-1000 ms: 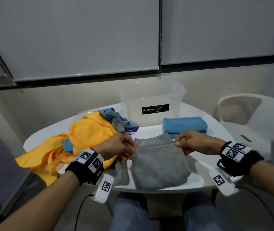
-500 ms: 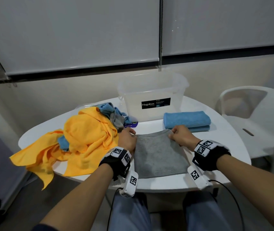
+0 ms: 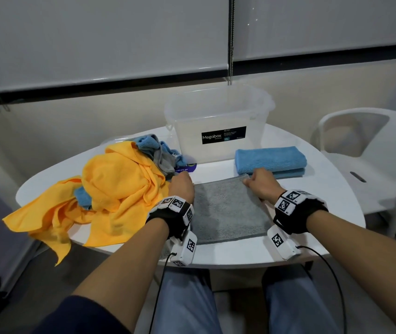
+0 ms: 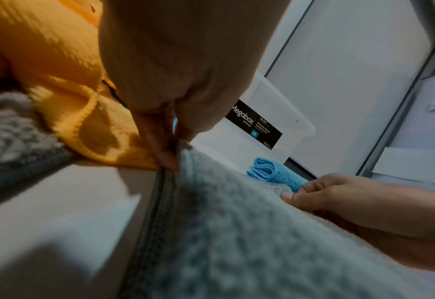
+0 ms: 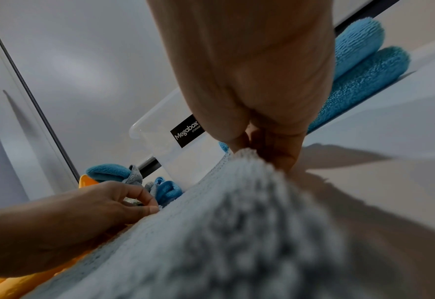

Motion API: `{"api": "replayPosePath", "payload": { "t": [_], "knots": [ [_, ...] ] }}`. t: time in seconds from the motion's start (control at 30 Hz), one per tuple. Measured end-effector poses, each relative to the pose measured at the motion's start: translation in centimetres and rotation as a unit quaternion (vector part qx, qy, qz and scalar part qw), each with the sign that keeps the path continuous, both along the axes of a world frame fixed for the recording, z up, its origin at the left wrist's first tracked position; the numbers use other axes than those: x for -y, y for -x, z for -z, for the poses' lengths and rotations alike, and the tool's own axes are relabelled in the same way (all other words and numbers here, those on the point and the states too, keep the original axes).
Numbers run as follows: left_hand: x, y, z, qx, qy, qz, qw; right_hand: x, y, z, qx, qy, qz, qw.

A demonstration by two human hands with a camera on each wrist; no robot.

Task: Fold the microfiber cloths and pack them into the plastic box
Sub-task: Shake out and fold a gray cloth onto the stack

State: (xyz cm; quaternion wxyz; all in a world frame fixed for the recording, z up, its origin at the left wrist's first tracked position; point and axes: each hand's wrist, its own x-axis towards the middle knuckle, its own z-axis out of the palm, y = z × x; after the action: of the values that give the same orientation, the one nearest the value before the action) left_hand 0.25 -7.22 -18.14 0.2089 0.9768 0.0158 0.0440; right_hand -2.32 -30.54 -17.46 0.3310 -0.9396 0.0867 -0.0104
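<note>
A grey microfiber cloth [image 3: 225, 210] lies folded flat on the white table [image 3: 312, 194] in front of me. My left hand [image 3: 182, 184] pinches its far left corner [image 4: 178, 153]. My right hand [image 3: 262, 182] pinches its far right corner [image 5: 247, 153]. Behind the cloth stands the clear plastic box [image 3: 218, 116] with a black Megabox label, nothing visible inside. A folded blue cloth [image 3: 270, 159] lies to the box's right front. A heap of yellow cloths [image 3: 119, 191], with blue and grey ones [image 3: 158, 150] mixed in, sits on the left.
A white plastic chair [image 3: 365, 150] stands to the right of the table. Part of the yellow cloth hangs over the table's left front edge [image 3: 54, 237]. Window blinds and a wall close off the back. My knees are under the near edge.
Both hands carried the grey cloth's near edge away from me and laid it down at the far edge, flattening the cloth on the table. The view tilted downward.
</note>
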Motion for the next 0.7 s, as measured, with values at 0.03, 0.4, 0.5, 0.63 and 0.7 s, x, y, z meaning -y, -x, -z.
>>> {"api": "replayPosePath", "payload": {
  "t": [0.03,0.4,0.5,0.63,0.7],
  "knots": [
    [0.0,-0.2,0.2,-0.002,-0.015,0.004,1.000,0.0,-0.1,0.1,-0.004,0.003,0.002,1.000],
    [-0.3,-1.2,1.2,0.002,-0.060,0.038,0.997,0.5,-1.3,1.0,-0.037,0.044,-0.009,0.998],
    [-0.3,-1.2,1.2,0.003,-0.059,0.034,0.998,0.4,-1.1,0.7,-0.052,0.044,-0.002,0.998],
    [-0.2,-1.1,0.9,-0.005,-0.049,0.026,0.998,0.4,-0.4,-0.2,-0.068,0.036,-0.001,0.997],
    [-0.1,-0.8,0.2,-0.021,-0.058,0.027,0.998,0.6,0.1,-0.8,-0.087,0.007,0.005,0.996]
  ]
}}
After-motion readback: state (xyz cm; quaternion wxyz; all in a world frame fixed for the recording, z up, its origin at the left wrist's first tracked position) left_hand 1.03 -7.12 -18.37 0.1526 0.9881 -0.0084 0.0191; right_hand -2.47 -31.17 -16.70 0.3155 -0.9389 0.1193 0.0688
